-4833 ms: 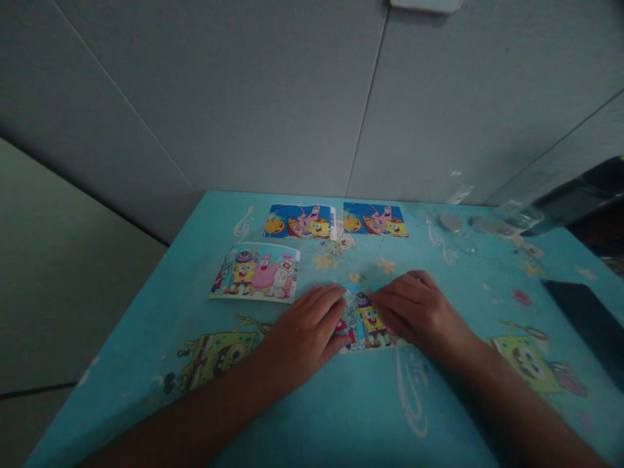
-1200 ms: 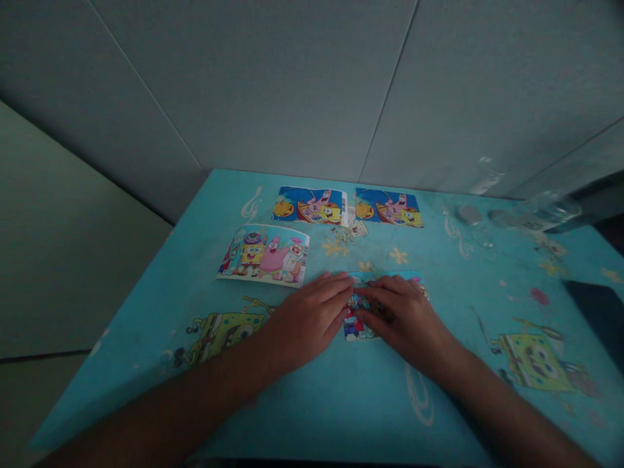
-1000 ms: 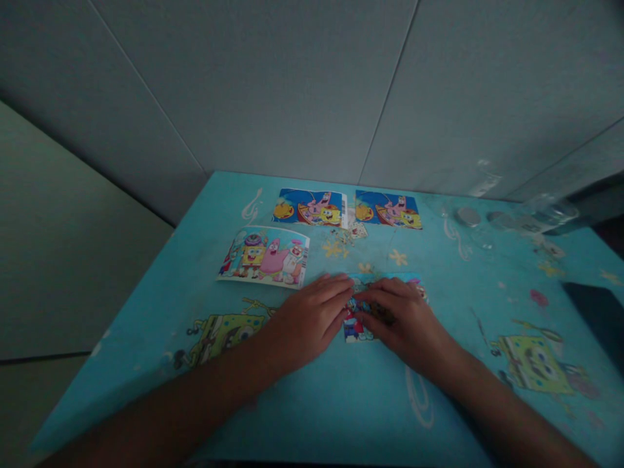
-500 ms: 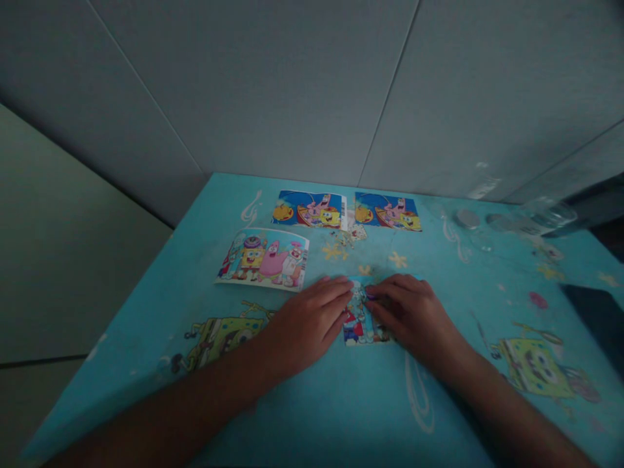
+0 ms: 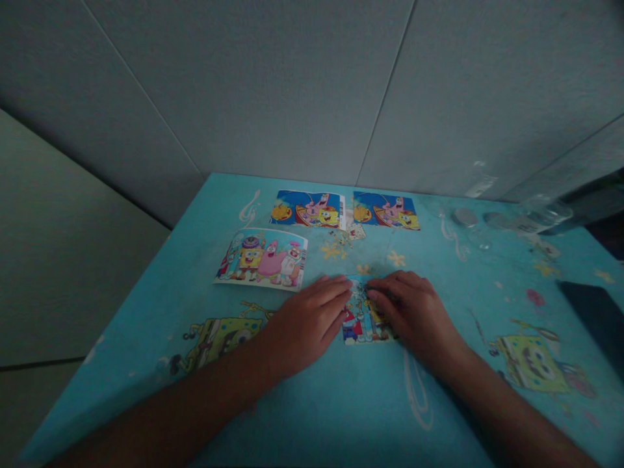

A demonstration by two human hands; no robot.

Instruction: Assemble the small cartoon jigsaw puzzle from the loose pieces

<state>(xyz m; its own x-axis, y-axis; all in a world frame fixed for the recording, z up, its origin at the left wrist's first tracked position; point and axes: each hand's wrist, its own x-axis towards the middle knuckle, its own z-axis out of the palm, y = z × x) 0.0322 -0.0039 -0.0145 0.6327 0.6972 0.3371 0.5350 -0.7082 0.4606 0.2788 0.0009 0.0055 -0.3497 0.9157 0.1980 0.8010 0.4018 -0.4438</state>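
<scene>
A small cartoon picture (image 5: 361,330) lies flat on the tablecloth between my hands. My left hand (image 5: 314,318) rests palm down at its left side, fingers stretched out and tips on its upper left edge. My right hand (image 5: 409,302) bends over the right part, covering much of it. Its thumb and forefinger are drawn together near the top middle of the picture; whatever may be between them is hidden. A larger printed sheet (image 5: 263,260) with the same kind of figures lies beyond my left hand, its edges curling slightly.
Two blue cartoon pictures, a left one (image 5: 307,209) and a right one (image 5: 386,210), lie near the wall. Small scraps (image 5: 357,231) sit below them. At the right are round lids (image 5: 465,217), a clear jar (image 5: 546,214) and a dark flat object (image 5: 592,318).
My right thumb has lifted and shifted up a little, baring more yellow on the small picture. The purple bit at my fingertips no longer shows. My left hand stays put.
</scene>
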